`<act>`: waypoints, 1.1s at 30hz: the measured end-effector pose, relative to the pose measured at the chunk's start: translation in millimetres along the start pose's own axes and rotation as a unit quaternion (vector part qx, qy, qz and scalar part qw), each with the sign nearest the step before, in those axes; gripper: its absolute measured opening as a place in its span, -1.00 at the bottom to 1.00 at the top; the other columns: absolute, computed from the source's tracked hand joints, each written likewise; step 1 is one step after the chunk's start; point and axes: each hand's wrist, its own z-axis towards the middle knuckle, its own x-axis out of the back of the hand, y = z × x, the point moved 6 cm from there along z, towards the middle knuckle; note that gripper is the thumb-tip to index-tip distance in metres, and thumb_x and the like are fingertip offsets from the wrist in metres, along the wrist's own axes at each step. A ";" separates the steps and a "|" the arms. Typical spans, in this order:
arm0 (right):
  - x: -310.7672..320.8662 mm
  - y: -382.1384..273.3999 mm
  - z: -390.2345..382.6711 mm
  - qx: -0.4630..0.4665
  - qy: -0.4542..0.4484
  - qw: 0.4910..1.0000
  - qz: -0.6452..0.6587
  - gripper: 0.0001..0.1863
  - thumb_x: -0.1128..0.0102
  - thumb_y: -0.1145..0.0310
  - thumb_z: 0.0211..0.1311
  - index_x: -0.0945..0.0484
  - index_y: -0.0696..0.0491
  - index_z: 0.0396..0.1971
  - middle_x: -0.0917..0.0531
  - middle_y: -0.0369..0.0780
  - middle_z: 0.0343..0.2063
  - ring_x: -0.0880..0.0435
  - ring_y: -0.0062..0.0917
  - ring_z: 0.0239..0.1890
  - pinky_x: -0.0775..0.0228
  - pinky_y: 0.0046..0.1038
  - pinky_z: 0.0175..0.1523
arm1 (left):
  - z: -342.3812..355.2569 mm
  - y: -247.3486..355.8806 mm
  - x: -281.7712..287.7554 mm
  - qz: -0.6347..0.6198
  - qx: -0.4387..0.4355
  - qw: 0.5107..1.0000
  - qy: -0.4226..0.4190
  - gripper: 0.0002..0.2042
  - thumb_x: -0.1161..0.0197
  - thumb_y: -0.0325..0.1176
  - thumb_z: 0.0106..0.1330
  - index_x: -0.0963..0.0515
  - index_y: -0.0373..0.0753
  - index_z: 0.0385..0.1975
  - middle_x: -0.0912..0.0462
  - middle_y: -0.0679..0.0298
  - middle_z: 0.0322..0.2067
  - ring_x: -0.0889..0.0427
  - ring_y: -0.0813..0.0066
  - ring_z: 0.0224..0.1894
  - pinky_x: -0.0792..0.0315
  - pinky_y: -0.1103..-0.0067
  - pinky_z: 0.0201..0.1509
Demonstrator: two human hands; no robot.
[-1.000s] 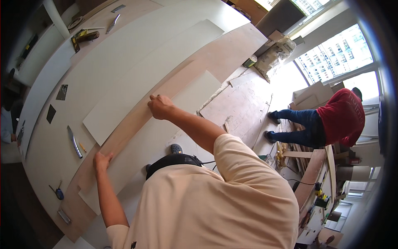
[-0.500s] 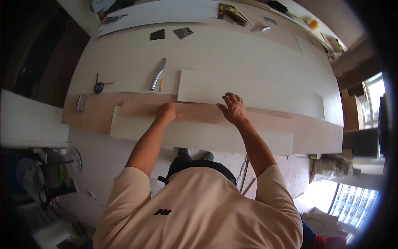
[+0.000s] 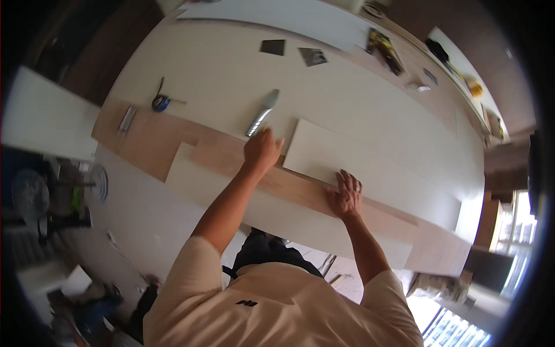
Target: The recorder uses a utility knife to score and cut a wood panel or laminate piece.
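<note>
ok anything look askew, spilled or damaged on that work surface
Nothing looks spilled or plainly damaged, though parts are blurred. Slightly askew: two small dark pieces lie loose on the large pale sheet, beyond the silver tool, turned at different angles rather than lined up.

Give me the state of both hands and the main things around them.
Left hand: curled; hidden whether it holds anything
Right hand: open, spread
Small white panel: lying flat
Silver tool: lying, close to left hand
Blue tape measure: apparently partly extended
Black piece: flat
</note>
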 end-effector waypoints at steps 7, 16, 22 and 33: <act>-11.3 8.1 -10.0 0.037 0.018 0.999 -0.008 -0.33 -0.21 0.06 0.14 -0.36 0.05 0.22 -0.39 -0.12 0.25 -0.31 -0.21 0.31 -0.01 -0.06 0.36 | 84.2 -36.6 -20.2 0.044 0.097 0.993 0.055 -0.71 -0.21 -0.25 0.28 -0.51 -0.24 -0.08 -0.53 0.11 -0.07 -0.53 0.15 0.02 -0.47 0.20 0.01; -18.2 -1.3 -8.2 0.076 0.022 0.997 0.004 -0.31 -0.21 0.02 0.15 -0.34 0.06 0.23 -0.34 -0.14 0.30 -0.25 -0.29 0.36 0.04 -0.06 0.37 | 42.7 -40.3 2.8 -0.053 0.100 0.981 0.160 -0.78 -0.04 -0.31 0.41 -0.47 -0.32 -0.11 -0.53 0.02 -0.11 -0.56 0.02 -0.04 -0.51 0.16 -0.04; -3.4 18.7 -6.4 0.076 0.002 0.997 -0.005 -0.29 -0.22 -0.04 0.15 -0.34 0.02 0.24 -0.30 -0.19 0.33 -0.21 -0.32 0.39 0.10 -0.05 0.42 | -101.8 -43.0 -11.0 -0.304 0.233 0.859 0.339 -0.70 0.04 -0.22 0.50 -0.35 -0.40 -0.11 -0.56 -0.10 -0.34 -0.59 -0.10 -0.30 -0.48 0.17 -0.21; -3.7 -5.2 -15.4 0.096 -0.066 0.993 -0.010 -0.36 -0.25 -0.10 0.13 -0.44 -0.12 0.19 -0.40 -0.26 0.15 -0.32 -0.29 0.24 0.00 -0.09 0.37 | -155.3 -109.9 -36.7 -0.458 0.432 0.705 0.327 -0.63 0.02 -0.24 0.48 -0.29 -0.57 -0.10 -0.58 -0.24 -0.26 -0.70 0.08 -0.36 -0.58 0.35 -0.39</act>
